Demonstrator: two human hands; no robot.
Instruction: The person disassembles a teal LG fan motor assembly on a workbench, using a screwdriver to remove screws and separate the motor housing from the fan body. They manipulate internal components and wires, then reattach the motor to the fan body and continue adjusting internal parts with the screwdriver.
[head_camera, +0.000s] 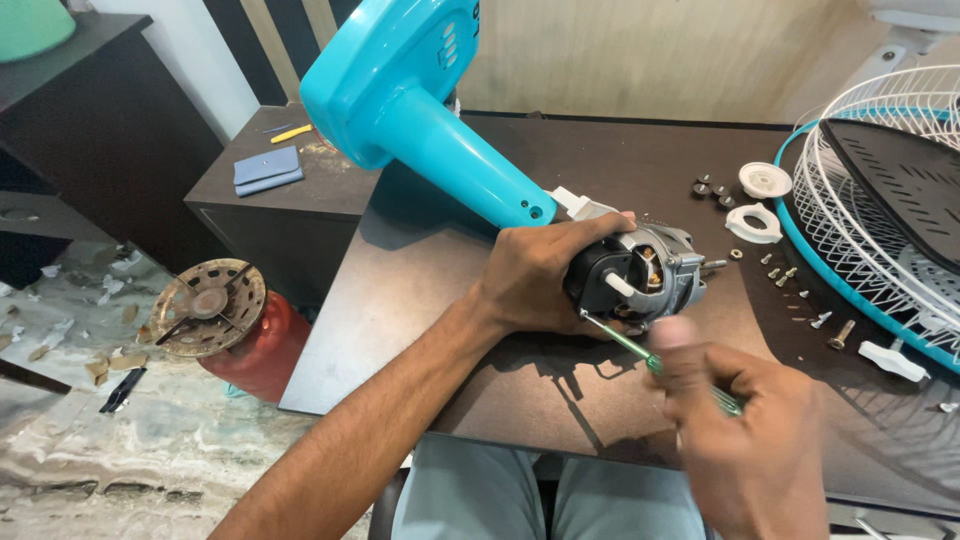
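Observation:
My left hand (540, 275) grips a grey fan motor (645, 280) lying on the dark brown table (420, 300). The motor is joined to a turquoise fan stand (420, 110) that slants up to the back left. My right hand (745, 430) holds a green-handled screwdriver (640, 352), its thin shaft angled up and left with the tip at the motor's lower left edge. The right hand is slightly blurred.
Several loose screws (785, 275), two white plastic rings (760, 200) and a white knob (890, 360) lie to the right of the motor. A white wire fan guard with a turquoise rim (870, 200) rests at the right. A red cylinder with a rusty disc (215, 310) stands on the floor at the left.

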